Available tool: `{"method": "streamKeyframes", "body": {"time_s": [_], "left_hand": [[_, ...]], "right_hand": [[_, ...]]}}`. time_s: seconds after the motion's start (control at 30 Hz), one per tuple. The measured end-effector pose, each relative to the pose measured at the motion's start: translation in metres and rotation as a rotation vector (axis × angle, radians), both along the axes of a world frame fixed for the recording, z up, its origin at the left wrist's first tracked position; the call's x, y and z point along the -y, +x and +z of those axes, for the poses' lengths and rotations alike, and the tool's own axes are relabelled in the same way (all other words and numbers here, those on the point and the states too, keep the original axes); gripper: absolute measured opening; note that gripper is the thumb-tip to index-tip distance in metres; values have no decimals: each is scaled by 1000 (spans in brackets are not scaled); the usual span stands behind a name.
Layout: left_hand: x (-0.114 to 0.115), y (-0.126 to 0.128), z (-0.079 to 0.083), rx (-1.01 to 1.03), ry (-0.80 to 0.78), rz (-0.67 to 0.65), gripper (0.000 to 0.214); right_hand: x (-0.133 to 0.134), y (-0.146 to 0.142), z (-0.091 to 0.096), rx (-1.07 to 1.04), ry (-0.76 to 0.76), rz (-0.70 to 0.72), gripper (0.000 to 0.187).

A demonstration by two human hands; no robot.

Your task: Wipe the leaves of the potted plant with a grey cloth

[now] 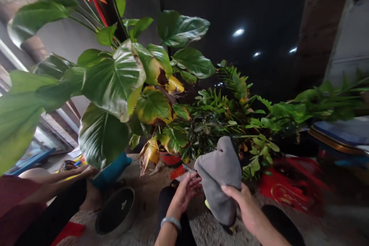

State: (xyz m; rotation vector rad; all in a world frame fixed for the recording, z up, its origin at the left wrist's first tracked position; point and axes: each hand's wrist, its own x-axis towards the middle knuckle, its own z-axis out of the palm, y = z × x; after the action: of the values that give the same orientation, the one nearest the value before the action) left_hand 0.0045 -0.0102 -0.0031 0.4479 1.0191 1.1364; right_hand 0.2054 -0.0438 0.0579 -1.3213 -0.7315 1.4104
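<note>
A grey cloth [220,177] hangs in folds from my right hand [245,201], whose thumb presses on its front while the fingers are behind it. My left hand [186,194] is just left of the cloth, palm turned toward it, fingers apart and holding nothing. A bangle circles my left wrist. Whether the left fingertips touch the cloth's edge I cannot tell. In front of both hands stands a large potted plant [113,80] with broad green leaves, some of them yellow and brown at the edges.
A black basin [115,211] stands on the floor at left, near a seated person's leg [54,215]. Smaller leafy plants [230,115] fill the middle and right. A red bag [294,188] lies at right, below a blue item [343,130]. A dark glossy panel [236,27] rises behind.
</note>
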Motion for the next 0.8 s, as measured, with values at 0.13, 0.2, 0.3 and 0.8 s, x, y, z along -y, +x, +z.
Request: {"method": "streamKeyframes", "body": {"time_s": [0.13, 0.2, 0.3, 0.8], "left_hand": [[44, 32, 9, 161, 138, 94, 52], [57, 48, 16, 141, 81, 138, 50], [65, 67, 29, 125, -30, 88, 54], [64, 92, 19, 295, -238, -217, 74]], "right_hand": [[8, -7, 18, -29, -100, -86, 43], [17, -11, 15, 8, -102, -75, 41], [29, -14, 1, 147, -106, -65, 40], [47, 25, -25, 232, -149, 174, 35]]}}
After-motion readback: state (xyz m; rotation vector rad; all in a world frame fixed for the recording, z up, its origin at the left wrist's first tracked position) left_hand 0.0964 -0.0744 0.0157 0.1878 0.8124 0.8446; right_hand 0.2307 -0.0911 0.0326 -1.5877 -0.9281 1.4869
